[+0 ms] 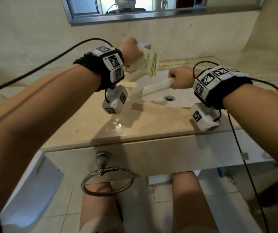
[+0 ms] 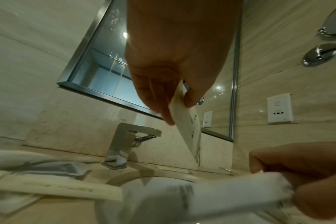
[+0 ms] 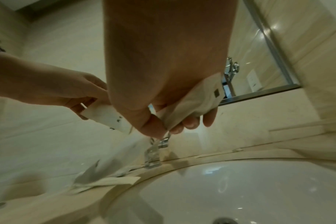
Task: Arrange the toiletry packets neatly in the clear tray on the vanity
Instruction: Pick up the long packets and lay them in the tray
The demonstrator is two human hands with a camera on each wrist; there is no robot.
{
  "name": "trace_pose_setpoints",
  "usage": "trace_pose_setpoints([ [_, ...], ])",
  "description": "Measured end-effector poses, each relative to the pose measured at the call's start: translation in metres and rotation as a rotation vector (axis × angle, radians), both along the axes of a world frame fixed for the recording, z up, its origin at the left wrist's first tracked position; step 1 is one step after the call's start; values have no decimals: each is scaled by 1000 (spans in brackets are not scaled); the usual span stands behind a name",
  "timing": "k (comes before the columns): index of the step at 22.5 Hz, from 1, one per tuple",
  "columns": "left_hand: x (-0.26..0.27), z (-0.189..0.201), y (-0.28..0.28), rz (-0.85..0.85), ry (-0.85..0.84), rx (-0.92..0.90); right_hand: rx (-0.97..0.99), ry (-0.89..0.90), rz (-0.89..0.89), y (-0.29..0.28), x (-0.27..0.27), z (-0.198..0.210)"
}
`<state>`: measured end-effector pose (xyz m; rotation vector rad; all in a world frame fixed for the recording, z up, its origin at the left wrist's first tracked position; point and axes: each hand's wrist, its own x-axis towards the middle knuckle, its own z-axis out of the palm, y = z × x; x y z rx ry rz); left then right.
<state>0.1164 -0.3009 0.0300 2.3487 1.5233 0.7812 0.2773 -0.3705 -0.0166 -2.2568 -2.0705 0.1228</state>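
My left hand (image 1: 133,53) is raised in front of the tap and pinches flat cream packets (image 1: 150,63) with printed lines; they hang down from thumb and fingers (image 2: 189,128). Over the basin, my right hand (image 1: 173,81) grips one end of a long white packet (image 1: 153,89), which slants down to the left. In the right wrist view its thumb and fingers (image 3: 159,128) pinch the cream packet end (image 3: 192,106). One long cream packet (image 1: 131,84) lies on the counter left of the basin. A blurred pale shape (image 2: 48,165) left of the tap could be the tray; I cannot tell.
A white basin (image 1: 183,100) with a drain sits in the beige vanity top (image 1: 135,130). The chrome tap (image 2: 123,145) stands behind it, with thin packets (image 1: 175,62) along the back edge. A mirror and wall sockets (image 2: 279,108) are on the wall. A towel ring (image 1: 108,180) hangs below the front edge.
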Motion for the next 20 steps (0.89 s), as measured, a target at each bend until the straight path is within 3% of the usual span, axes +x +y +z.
trace_pose_setpoints([
  [5,53,10,-11,-67,-66,182,138,93,-344,-27,68,12],
  [10,102,5,-28,-259,-1,118,251,429,-597,-53,112,14],
  [13,133,0,-36,-427,182,76,374,680,-674,-60,127,17],
  [16,162,-3,-44,-507,208,81,407,1011,-687,-68,135,18],
  [20,202,-1,-56,-631,267,118,443,1124,-620,-87,152,19],
])
